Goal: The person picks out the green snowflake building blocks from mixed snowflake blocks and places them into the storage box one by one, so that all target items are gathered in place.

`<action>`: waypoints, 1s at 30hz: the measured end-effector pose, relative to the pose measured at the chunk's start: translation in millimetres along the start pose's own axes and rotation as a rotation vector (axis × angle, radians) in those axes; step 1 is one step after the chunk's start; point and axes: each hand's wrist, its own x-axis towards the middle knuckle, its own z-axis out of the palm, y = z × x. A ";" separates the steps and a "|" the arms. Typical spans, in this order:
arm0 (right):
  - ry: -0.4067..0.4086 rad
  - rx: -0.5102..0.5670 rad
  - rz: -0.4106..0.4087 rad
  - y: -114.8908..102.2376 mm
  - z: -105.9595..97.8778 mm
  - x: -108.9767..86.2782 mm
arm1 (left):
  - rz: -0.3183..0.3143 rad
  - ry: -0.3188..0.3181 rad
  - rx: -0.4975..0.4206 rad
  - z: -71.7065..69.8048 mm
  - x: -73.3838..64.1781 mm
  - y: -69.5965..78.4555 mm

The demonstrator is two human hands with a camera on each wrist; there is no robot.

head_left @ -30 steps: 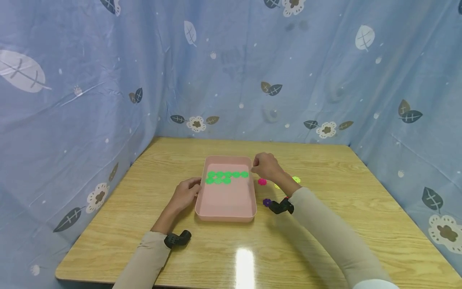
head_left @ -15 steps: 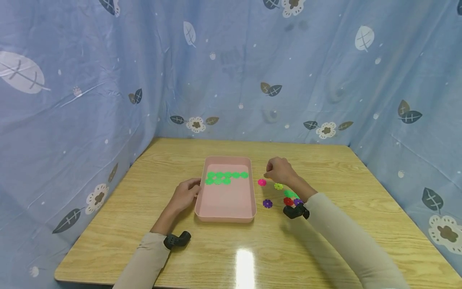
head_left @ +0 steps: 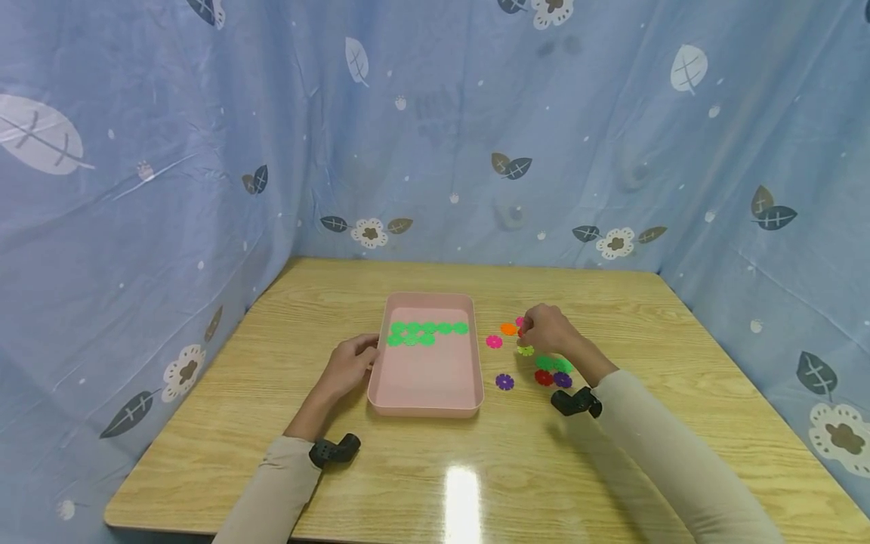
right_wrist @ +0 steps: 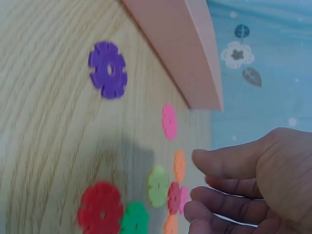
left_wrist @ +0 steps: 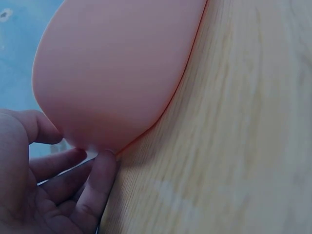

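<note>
My left hand [head_left: 351, 368] rests at the left side of a pink tray [head_left: 427, 389]. In the left wrist view its fingertips touch the outer wall [left_wrist: 122, 63] of that tray, close to the table. Inside lie several green snowflake discs [head_left: 430, 329], lined up in two rows. My right hand [head_left: 549, 330] is low over the loose discs right of the tray. The right wrist view shows a gap between thumb and fingers, nothing held. Nearest to them are a red disc [right_wrist: 174, 197], an orange disc [right_wrist: 180, 165] and a yellow-green disc [right_wrist: 158, 186].
A pink disc [head_left: 494, 342] and a purple disc [head_left: 504, 382] lie between the tray and the right hand. Nearer the right wrist are green discs [head_left: 545, 363], a red one and another purple one. A blue curtain [head_left: 435, 151] hangs behind the wooden table [head_left: 381, 468].
My right hand has moved from the tray's right rim rightward and down to the loose discs, uncovering several of them. The left hand and the green rows stay put.
</note>
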 end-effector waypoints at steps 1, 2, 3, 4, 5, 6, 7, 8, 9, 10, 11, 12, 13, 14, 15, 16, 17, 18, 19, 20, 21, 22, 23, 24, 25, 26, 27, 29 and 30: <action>-0.011 -0.005 0.008 2.2 -0.2 -1.0 | 0.001 -0.001 -0.002 0.0 0.0 -0.5; -0.022 -0.007 0.017 4.1 -0.5 -2.5 | 0.002 -0.004 -0.003 0.0 -0.2 -0.6; -0.033 -0.007 0.025 6.5 -0.2 -3.5 | 0.002 -0.005 -0.003 -0.1 -0.1 -1.0; -0.045 -0.009 0.029 8.6 -0.2 -4.7 | 0.002 -0.005 -0.001 -0.1 0.0 -1.2; -0.056 -0.012 0.031 10.7 0.1 -5.8 | -0.001 -0.005 0.000 -0.2 -0.1 -1.1; -0.068 -0.010 0.036 12.9 0.4 -6.7 | -0.003 -0.005 0.002 -0.3 -0.2 -1.0; -0.075 -0.008 0.040 14.8 0.7 -7.7 | -0.005 -0.007 0.004 -0.4 -0.4 -0.7; -0.082 -0.005 0.041 16.7 1.0 -8.4 | -0.006 -0.006 0.005 -0.7 -0.4 -0.4; -0.088 0.000 0.039 18.2 1.3 -8.9 | -0.006 -0.003 0.006 -1.0 -0.3 -0.3; -0.094 0.004 0.034 19.4 1.4 -9.6 | -0.005 0.000 0.008 -1.3 -0.3 -0.1; -0.099 0.008 0.033 20.6 1.7 -9.8 | -0.004 0.001 0.008 -1.5 -0.3 0.1; -0.100 0.013 0.032 21.9 2.0 -10.0 | -0.002 0.004 0.008 -1.8 -0.2 0.1; -0.102 0.015 0.031 23.0 2.3 -10.1 | -0.001 0.007 0.009 -2.0 -0.2 0.0; -0.105 0.015 0.028 24.0 2.6 -10.2 | -0.002 0.009 0.009 -2.2 -0.4 0.1; -0.112 0.017 0.022 25.1 2.8 -10.7 | -0.002 0.008 0.011 -2.3 -0.6 0.1; -0.118 0.016 0.021 26.1 3.1 -10.9 | -0.004 0.007 0.012 -2.4 -0.9 0.0; -0.124 0.014 0.027 26.8 3.5 -11.1 | -0.006 0.005 0.014 -2.5 -1.2 -0.6; -0.128 0.012 0.034 27.4 3.9 -11.2 | -0.009 0.004 0.012 -2.4 -1.2 -0.6; -0.131 0.014 0.042 27.7 4.1 -11.4 | -0.010 0.002 0.010 -2.2 -1.0 -0.7; -0.132 0.011 0.051 27.9 4.4 -11.6 | -0.012 0.001 0.007 -1.9 -0.7 -0.6; -0.132 0.007 0.059 27.9 4.8 -11.6 | -0.012 0.000 0.004 -1.6 -0.2 -0.7; -0.126 -0.001 0.069 27.6 5.1 -11.2 | -0.009 -0.001 0.002 -1.3 0.2 -0.6; -0.121 -0.005 0.078 27.4 5.5 -10.9 | -0.009 -0.001 0.000 -0.9 0.7 -0.3; -0.114 -0.009 0.083 27.1 5.9 -10.6 | -0.010 0.000 -0.002 -0.5 1.1 0.5; -0.109 -0.013 0.087 26.9 6.3 -10.2 | -0.008 0.000 -0.002 -0.4 1.2 0.7; -0.108 -0.020 0.085 26.7 6.7 -9.9 | -0.009 0.000 -0.001 -0.4 1.1 1.0; -0.106 -0.025 0.082 26.5 7.1 -9.7 | -0.009 -0.001 -0.002 -0.5 1.0 1.1; -0.105 -0.026 0.079 26.3 7.3 -10.0 | -0.010 -0.004 -0.004 -0.7 0.6 1.4; -0.104 -0.024 0.074 26.3 7.3 -10.1 | -0.008 -0.006 -0.006 -0.9 0.4 1.3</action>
